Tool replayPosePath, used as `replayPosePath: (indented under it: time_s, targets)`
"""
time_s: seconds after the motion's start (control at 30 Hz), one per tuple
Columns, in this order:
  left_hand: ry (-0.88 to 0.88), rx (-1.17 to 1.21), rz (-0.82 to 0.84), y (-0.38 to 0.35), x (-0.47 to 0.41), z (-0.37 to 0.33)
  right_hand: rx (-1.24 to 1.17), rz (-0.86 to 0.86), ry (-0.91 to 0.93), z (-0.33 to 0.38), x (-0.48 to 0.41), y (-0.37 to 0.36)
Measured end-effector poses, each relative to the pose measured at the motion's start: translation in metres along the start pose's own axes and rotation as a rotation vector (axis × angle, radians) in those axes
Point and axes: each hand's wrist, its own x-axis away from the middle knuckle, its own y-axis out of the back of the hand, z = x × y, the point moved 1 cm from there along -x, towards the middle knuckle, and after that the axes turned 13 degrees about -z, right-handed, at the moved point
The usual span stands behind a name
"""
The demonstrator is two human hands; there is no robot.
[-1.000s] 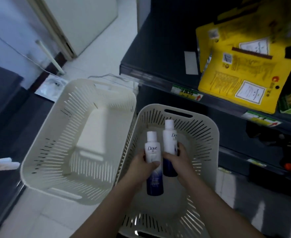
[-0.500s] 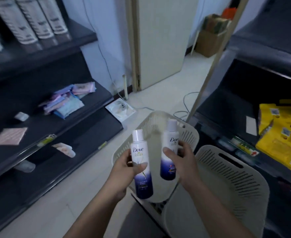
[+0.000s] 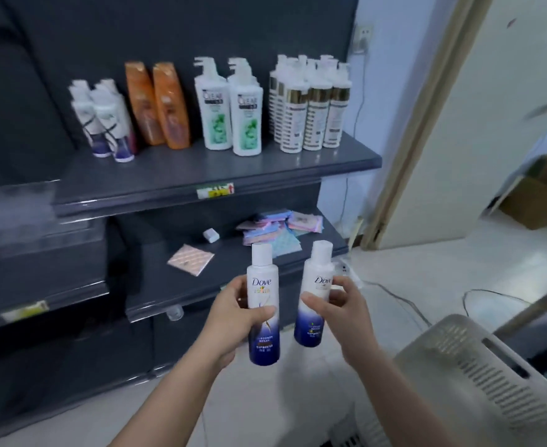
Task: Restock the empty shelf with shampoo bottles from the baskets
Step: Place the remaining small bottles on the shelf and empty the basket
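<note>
My left hand grips a white and blue Dove shampoo bottle upright. My right hand holds a second Dove shampoo bottle, tilted slightly right. Both bottles are in front of the dark grey shelving. The upper shelf carries small white and purple bottles, orange bottles, green-labelled pump bottles and several white and gold bottles. Its front strip is bare. A cream slotted basket sits at the lower right, its inside hidden.
The lower shelf holds pastel packets, a pink patterned packet and a small white box. A door frame stands on the right, with cardboard boxes beyond. Cables lie on the white floor.
The view has swung up and left from the baskets to the shelving. Both hands have lifted their bottles out of the basket and now hold them in front of the shelves.
</note>
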Motion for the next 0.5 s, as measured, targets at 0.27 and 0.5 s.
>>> replayPosePath:
  time_s: [0.27,0.5]
  targets:
    - [-0.18,-0.013,-0.195,0.121,-0.055,-0.056,0.025,0.181,0.141,0.044,-0.007,-0.143]
    - [-0.282,-0.003,-0.332,0.184,-0.115,-0.103,0.052,0.306,0.269,0.09,-0.033,-0.244]
